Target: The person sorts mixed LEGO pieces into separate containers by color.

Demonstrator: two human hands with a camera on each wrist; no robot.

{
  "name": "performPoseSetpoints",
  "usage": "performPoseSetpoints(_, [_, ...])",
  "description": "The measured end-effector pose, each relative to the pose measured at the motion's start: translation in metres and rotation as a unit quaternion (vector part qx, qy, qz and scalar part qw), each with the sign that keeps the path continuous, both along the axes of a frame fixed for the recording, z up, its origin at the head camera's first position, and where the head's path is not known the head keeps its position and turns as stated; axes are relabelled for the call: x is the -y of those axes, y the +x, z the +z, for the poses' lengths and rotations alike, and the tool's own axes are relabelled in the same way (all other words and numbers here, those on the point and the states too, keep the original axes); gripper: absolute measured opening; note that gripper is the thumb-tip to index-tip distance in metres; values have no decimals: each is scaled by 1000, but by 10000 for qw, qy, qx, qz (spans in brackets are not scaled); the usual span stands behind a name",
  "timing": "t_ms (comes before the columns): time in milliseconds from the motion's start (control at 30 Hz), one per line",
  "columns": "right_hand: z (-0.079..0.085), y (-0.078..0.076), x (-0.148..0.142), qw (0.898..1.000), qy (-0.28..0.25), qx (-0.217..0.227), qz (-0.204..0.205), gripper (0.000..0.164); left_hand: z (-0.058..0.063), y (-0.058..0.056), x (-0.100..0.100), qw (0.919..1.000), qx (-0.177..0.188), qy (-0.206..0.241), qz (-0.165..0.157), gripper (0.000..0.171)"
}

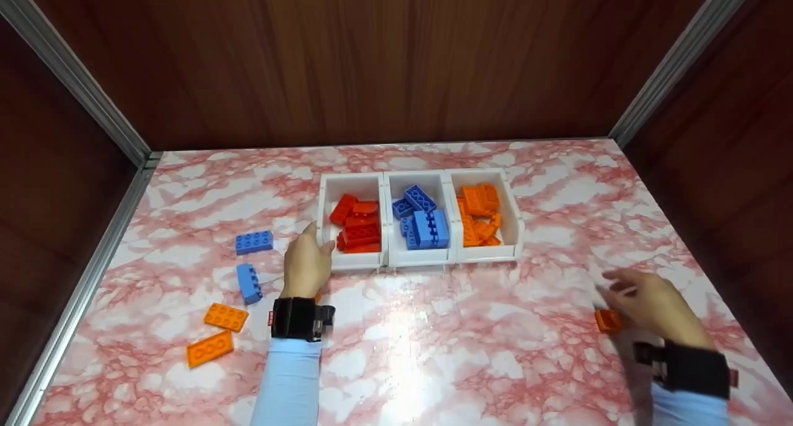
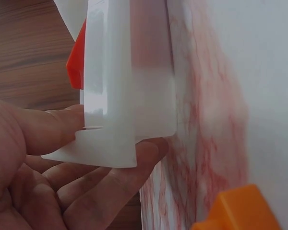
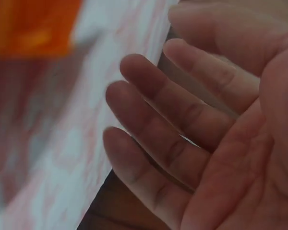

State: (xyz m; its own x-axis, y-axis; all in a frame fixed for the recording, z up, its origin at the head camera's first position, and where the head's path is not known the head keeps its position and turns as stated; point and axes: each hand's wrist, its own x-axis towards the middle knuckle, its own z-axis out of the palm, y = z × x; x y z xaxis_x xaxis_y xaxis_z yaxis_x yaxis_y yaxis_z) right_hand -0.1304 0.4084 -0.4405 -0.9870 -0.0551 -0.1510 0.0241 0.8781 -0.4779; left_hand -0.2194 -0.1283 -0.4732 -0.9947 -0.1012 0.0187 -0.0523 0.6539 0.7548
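My left hand holds the side wall of the leftmost white bin. In the left wrist view, the thumb lies on one side of the bin's wall and the fingers on the other. Red bricks lie in this bin. At the right, my right hand hovers beside an orange brick, which lies on the table. The right wrist view shows the fingers loosely extended and holding nothing, apart from the blurred orange brick.
Joined to the red bricks' bin are a middle bin with blue bricks and a right one with orange bricks. Two blue bricks and two orange bricks lie at the left. Another orange brick sits near my left wrist.
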Motion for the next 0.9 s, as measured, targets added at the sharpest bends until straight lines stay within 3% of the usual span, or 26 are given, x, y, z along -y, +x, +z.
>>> performPoseSetpoints(167, [-5,18,2,9990,-70,430,-24,58,0,-1,0,10000,-62,3,-29,55])
performPoseSetpoints(300, [-10,26,8,9988,-57,477,-86,60,0,-1,0,10000,-78,-2,-16,55])
performPoseSetpoints(633, [-24,30,20,9996,266,-30,-75,43,0,-1,1,10000,9,-13,45,55])
performPoseSetpoints(900, [-21,29,29,9995,171,-185,-193,40,-1,-1,0,10000,-29,36,33,56])
